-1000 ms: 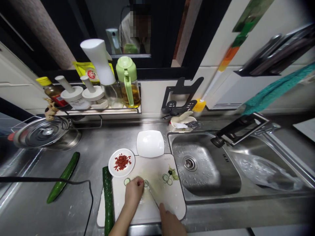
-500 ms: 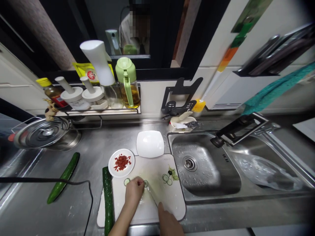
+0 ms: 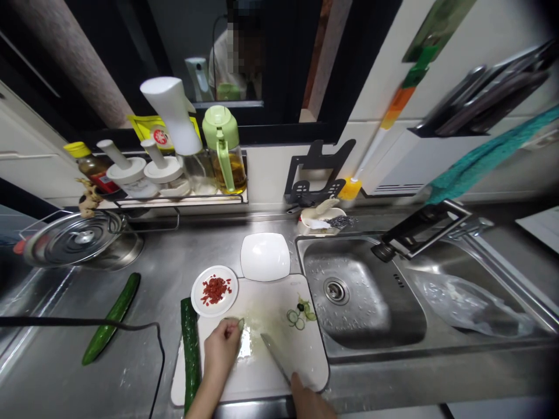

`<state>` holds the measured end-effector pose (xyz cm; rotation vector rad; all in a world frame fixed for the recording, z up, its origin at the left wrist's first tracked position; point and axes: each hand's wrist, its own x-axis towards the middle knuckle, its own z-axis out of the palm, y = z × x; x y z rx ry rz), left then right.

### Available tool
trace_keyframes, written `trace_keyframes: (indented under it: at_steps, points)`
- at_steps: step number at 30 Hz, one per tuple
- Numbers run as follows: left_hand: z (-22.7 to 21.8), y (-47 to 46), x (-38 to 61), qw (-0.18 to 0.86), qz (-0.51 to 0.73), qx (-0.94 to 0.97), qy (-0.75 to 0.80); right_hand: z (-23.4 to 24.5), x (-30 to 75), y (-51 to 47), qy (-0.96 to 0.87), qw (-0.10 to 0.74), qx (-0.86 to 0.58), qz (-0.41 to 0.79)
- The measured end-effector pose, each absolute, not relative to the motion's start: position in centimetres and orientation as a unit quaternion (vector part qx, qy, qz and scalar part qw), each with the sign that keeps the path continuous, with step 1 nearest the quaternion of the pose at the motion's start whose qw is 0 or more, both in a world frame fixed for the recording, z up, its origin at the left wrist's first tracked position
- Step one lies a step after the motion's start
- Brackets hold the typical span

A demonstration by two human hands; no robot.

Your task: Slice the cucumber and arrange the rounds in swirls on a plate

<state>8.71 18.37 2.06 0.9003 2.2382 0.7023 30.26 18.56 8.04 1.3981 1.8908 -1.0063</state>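
The left hand pinches a thin cucumber slice; the right hand grips a pointed metal knife.

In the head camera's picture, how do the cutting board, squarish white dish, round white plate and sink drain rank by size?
Largest to smallest, as they look:
1. Cutting board
2. Squarish white dish and round white plate: too alike to rank
3. Sink drain
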Motion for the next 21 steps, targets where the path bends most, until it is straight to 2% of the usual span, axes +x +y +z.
trace_keyframes:
  at_steps: [10,18,21]
  points:
    - [0.7,16.7,5.5,0.282,0.238,0.272,0.889,8.4,30.1,18.7,0.711,0.296,0.517,-0.373]
    - [1.1,16.9,6.6,0.215,0.267,0.337,0.877,8.0,30.1,18.7,0.705,0.306,0.518,-0.374]
    - [1.9,18.3,8.0,0.22,0.3,0.402,0.837,7.6,30.0,18.7,0.703,0.312,0.514,-0.379]
